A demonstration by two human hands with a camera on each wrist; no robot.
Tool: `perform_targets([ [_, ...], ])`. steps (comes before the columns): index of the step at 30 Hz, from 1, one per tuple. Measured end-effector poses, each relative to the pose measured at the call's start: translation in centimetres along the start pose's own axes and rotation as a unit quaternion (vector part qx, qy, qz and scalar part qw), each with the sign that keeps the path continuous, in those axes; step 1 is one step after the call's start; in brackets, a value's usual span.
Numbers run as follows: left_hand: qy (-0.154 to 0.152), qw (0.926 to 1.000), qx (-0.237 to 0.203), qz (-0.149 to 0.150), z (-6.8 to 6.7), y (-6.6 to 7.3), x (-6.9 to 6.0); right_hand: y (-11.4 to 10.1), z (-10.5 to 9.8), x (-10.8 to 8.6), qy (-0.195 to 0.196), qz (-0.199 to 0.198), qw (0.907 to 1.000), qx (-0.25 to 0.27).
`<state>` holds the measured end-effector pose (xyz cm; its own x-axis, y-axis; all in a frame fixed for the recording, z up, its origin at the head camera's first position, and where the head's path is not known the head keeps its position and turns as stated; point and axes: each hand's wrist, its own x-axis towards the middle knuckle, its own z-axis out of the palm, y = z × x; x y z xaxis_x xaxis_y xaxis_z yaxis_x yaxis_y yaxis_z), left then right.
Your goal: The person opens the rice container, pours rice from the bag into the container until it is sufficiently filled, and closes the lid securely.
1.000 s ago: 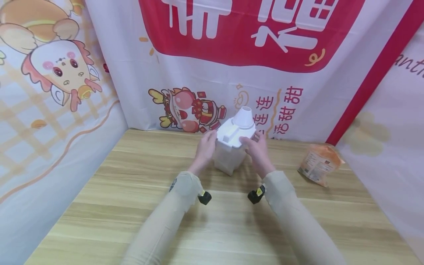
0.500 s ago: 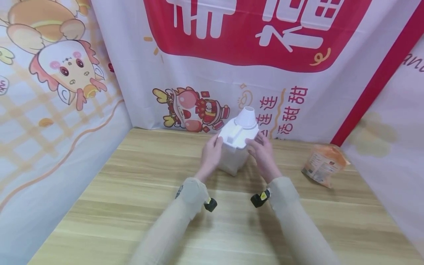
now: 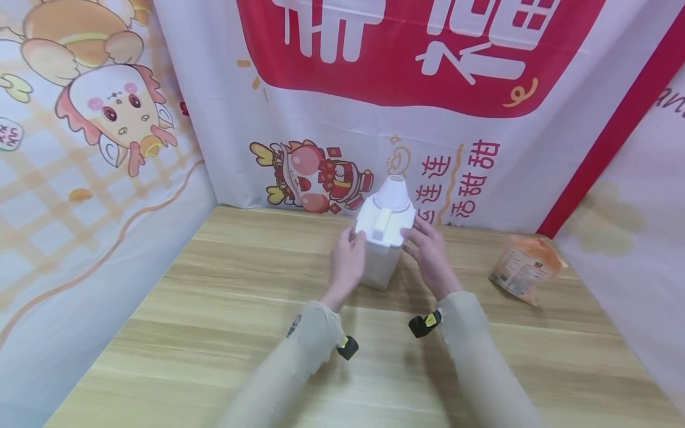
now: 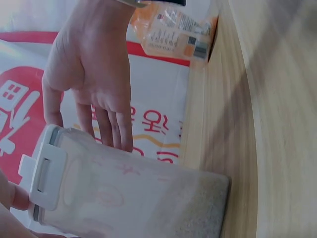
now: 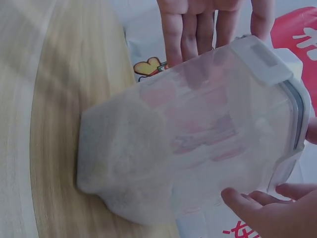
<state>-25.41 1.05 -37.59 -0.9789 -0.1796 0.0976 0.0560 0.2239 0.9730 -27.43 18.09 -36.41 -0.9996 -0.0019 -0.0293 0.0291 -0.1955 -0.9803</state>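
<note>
Left fingers (image 3: 348, 236), right fingers (image 3: 423, 229) part-curled, gripping container (image 3: 381, 267).

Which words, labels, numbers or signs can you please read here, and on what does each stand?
"福": back cloth's red patch; its neighbouring character is cut off.
"连连": back cloth, red.
"活甜甜": back cloth, red.
"an": right cloth, cut off.
Too small or blurred: orange bag, left cuff, left cloth's badge.
None seen on the container.

Container (image 3: 380, 266): clear; white lid (image 3: 381, 224), pale beige contents (image 4: 198, 210)
Worktop (image 3: 225, 309) below container: streaked pale wood
Packet (image 3: 525, 267) right of container: orange, dark print
Backdrop (image 3: 374, 98) behind container: white and red, cartoon figure
Sleeves (image 3: 316, 336): plain beige
</note>
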Motion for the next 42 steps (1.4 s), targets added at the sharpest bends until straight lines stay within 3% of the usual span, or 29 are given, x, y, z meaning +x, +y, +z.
perform_targets([
  [8, -0.003, 1.0000, 0.009, 0.001, 0.3, 0.6, -1.5, -0.4, 0.6, -1.7, 0.020, 0.022, 0.9996, -0.004],
  [12, 0.005, 0.9999, -0.008, 0.005, 0.2, 0.8, -2.2, -0.7, 1.0, -2.4, 0.024, 0.028, 0.9991, -0.021],
  [18, -0.011, 0.9994, -0.034, 0.001, -0.3, 1.0, -3.4, -0.7, 1.3, -3.1, 0.010, 0.032, 0.9985, -0.042],
  [27, -0.035, 0.9979, -0.054, -0.010, -1.4, 1.0, -5.6, -0.3, 1.2, -4.8, -0.010, 0.022, 0.9974, -0.067],
  [35, -0.043, 0.9983, -0.038, 0.011, -2.8, 1.0, -7.0, 0.0, 1.4, -6.8, -0.041, -0.004, 0.9940, -0.101],
  [42, -0.055, 0.9977, -0.033, 0.021, -4.0, 0.9, -8.3, 0.0, 1.9, -8.3, -0.039, 0.012, 0.9941, -0.100],
])
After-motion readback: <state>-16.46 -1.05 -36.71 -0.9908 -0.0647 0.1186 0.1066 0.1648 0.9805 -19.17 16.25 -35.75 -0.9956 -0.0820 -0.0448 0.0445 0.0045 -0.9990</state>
